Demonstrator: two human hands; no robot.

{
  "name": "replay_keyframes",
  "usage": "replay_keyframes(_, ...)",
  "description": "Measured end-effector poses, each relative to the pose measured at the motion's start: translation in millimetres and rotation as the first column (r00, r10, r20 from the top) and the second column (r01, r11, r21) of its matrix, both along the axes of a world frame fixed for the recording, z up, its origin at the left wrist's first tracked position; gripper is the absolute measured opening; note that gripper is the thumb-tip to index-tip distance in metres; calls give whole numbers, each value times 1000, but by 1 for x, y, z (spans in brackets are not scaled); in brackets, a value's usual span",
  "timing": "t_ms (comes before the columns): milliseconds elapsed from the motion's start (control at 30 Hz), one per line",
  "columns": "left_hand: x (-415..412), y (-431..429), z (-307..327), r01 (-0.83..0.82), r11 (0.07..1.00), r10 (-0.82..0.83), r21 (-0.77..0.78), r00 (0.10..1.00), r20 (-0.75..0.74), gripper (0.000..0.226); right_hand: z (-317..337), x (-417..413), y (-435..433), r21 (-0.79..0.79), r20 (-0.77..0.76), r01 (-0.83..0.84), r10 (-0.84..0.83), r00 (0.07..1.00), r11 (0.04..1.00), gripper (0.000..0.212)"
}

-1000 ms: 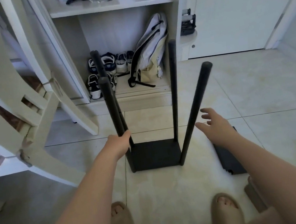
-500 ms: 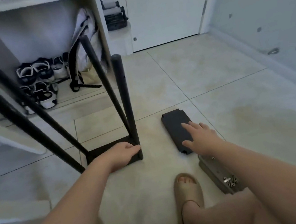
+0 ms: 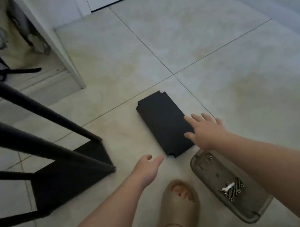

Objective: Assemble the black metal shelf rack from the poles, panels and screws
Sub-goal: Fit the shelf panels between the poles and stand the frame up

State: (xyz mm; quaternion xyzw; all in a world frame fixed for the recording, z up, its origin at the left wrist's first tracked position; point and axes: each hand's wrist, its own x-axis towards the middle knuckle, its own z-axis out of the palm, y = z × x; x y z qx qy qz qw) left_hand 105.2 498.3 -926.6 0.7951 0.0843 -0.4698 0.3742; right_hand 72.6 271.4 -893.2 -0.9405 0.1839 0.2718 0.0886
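So, shelf rack build, down on the floor tiles point(image 3: 214, 54). My right hand point(image 3: 205, 132) is spread wide and flat with the fingers straight. It lies over the near right edge of the loose black panel point(image 3: 163, 125). The thumb and first fingers overlap the panel's top and the rest hang past its side. I honestly can't tell if the hand is pressing down or just sitting a hair above it, but it isn't curled round anything.

My left hand point(image 3: 146, 170) is open too, fingers loosely out and holding nothing. It's just short of the panel's near left corner, not touching.

The panel lies flat on the tiles with its long side pointing away from me, and it has little notches cut in the corners.

Off to the left is the part that's already together. The base panel point(image 3: 70, 177) sits on the floor, and the poles point(image 3: 26, 105) rise from its corners and run out of view on the left side. It's near the loose panel but apart from it.

Just beside my right wrist there's a grey oblong tray point(image 3: 209, 170) with the screws point(image 3: 231, 190) heaped at its near end. There's a small silvery bit among them that I can't make out. My foot in a tan slipper point(image 3: 178, 201) is between my arms. At the back left stands a white cabinet point(image 3: 51, 40) with a bag point(image 3: 4, 28) inside.
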Motion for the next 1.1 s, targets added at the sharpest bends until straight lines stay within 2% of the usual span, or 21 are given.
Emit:
replay_keyframes(167,15,-48,-61,-75,996,74,-43,997,-21,80,-54,26,-33,58,-49,49,-47,998,997,53)
replay_keyframes(300,19,-72,-90,-173,976,176,-130,984,5,53,-85,42,-45,101,-93,170,-161,983,980,30)
replay_keyframes(467,21,-80,-97,-212,972,220,-106,972,76,45,-97,50,-42,237,-56,305,-300,952,923,46)
replay_keyframes(533,24,-79,-94,-257,964,263,-73,960,95,45,-95,49,-40,325,-23,362,-375,927,874,41)
replay_keyframes(600,28,-77,-87,-300,951,307,-69,942,134,41,-89,48,-39,400,21,400,-444,896,825,25)
replay_keyframes(667,35,-76,-75,-316,943,328,-102,933,148,36,-76,48,-39,478,58,444,-531,845,758,21)
replay_keyframes(767,46,-73,-45,-307,938,335,-161,923,191,25,-52,46,-41,597,52,508,-661,748,621,32)
replay_keyframes(867,57,-68,-2,-231,953,282,-196,914,292,35,-20,40,-45,690,26,527,-744,668,497,22)
replay_keyframes(1100,62,-66,140,-1,953,176,-304,818,547,31,102,24,-43,800,152,442,-849,507,407,46)
